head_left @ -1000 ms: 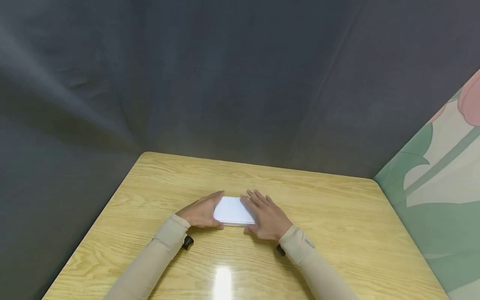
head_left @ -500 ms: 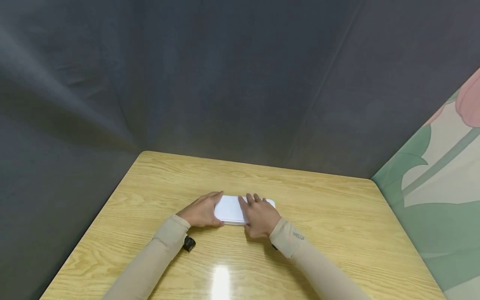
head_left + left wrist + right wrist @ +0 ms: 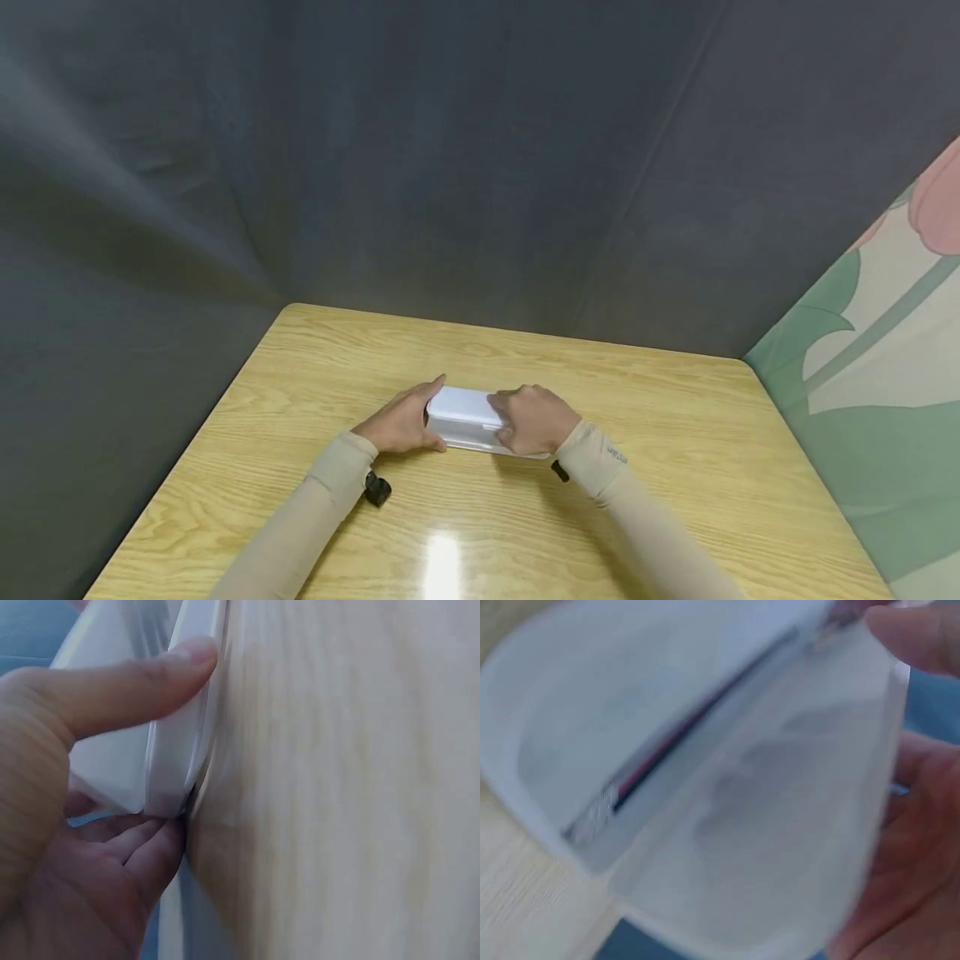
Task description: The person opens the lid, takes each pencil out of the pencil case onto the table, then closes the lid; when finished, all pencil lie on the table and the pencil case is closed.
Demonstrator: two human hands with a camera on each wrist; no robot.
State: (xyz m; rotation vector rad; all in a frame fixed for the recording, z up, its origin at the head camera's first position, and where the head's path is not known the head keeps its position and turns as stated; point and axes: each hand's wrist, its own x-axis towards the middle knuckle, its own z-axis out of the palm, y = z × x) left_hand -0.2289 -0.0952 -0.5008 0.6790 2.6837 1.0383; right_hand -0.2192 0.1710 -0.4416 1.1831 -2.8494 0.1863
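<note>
Since half a second ago, the lid (image 3: 780,847) of the white case (image 3: 465,433) has come up from flat, and the right hand (image 3: 538,419) has changed from fingers laid over the case to fingers curled at its right part. The left hand (image 3: 401,423) has stayed at the case's left end.

The case rests on the wood-grain worktop (image 3: 637,417), partly open. The left hand holds its left end, thumb on the side nearest the person and fingers round the end. The right hand grips the lid's edge, thumb on the inner face. Inside the case, on the side opposite the lid, lies a thin stick (image 3: 675,741), dark and reddish, blurred. Beyond the case hangs a dark cloth (image 3: 487,167); well to the case's right is a flower-patterned panel (image 3: 885,367). Beige sleeves (image 3: 300,525) reach toward the case from the near side.
</note>
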